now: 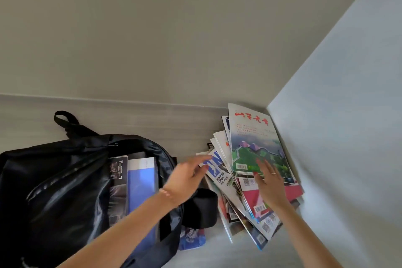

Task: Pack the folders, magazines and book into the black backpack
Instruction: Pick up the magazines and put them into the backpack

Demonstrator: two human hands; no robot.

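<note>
From my head view the black backpack (65, 191) lies on the pale grey worktop (152, 119) toward its left side, soft and slightly glossy fabric, zipped open with its mouth gaping toward me; its webbing carry loop (64, 118) points at the back edge. Inside I can see a translucent blue folder (141, 189), smooth and flat, with a white sheet (141, 164) above it and a dark glossy book or magazine (118, 183) beside it; their lower parts are hidden behind my left forearm and the bag's rim. At the right, in the back corner against the pale wall, sits a fanned pile of glossy magazines (250, 200), thin and rectangular, the top one (254, 143) showing a green landscape and red title characters. The lowest copies are mostly covered and I can't count them. A small blue printed item (192, 238) pokes out from under the backpack near the front edge; I can't tell what it is. My left hand (187, 183) reaches between bag and pile, fingers loosely extended, fingertips touching the left edge of the blue-and-white sports magazine (217, 172). My right hand (268, 183) lies flat, fingers straight, pressing on the top magazine's lower edge, holding nothing.
</note>
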